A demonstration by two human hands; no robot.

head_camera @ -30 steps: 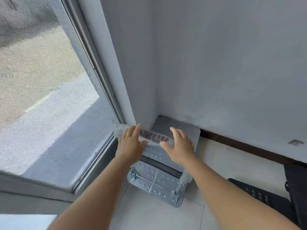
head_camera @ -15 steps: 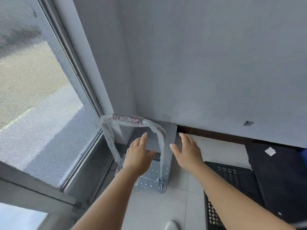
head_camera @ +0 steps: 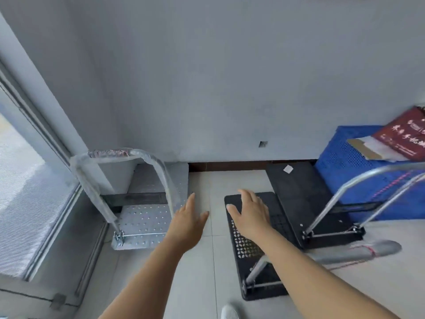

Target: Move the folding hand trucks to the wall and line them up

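Both hands have come off the silver hand truck (head_camera: 147, 217), parked in the corner against the wall (head_camera: 230, 77). Left hand (head_camera: 187, 223) and right hand (head_camera: 251, 214) hover spread, empty, beside it.

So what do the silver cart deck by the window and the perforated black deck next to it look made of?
Silver cart deck: probably galvanized sheet metal, a dull speckled grey shine with small punched holes. Its handle is wrapped in clear plastic film. Perforated black deck: likely matte moulded plastic with a cut-out pattern, though painted metal is possible.

White Chinese characters run across a dark red box (head_camera: 404, 137) atop the blue crate (head_camera: 345, 166); too blurred to read.
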